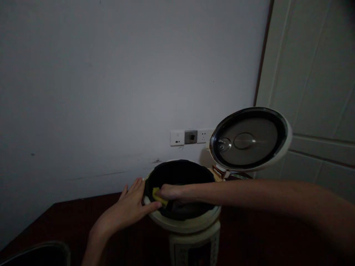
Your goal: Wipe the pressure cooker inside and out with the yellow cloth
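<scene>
Sponge [163, 201] clasped, my right hand [175, 193] reaches inside the cooker [177, 246]; my left hand [131, 203], unclenched, presumably steadies its rim [191, 225].

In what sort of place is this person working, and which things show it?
Probably a room in a home, perhaps a kitchen corner. The signs are the cream, round, cooker-like appliance with its raised round lid, the dark reddish-brown tabletop, and the white rectangular wall socket.
</scene>
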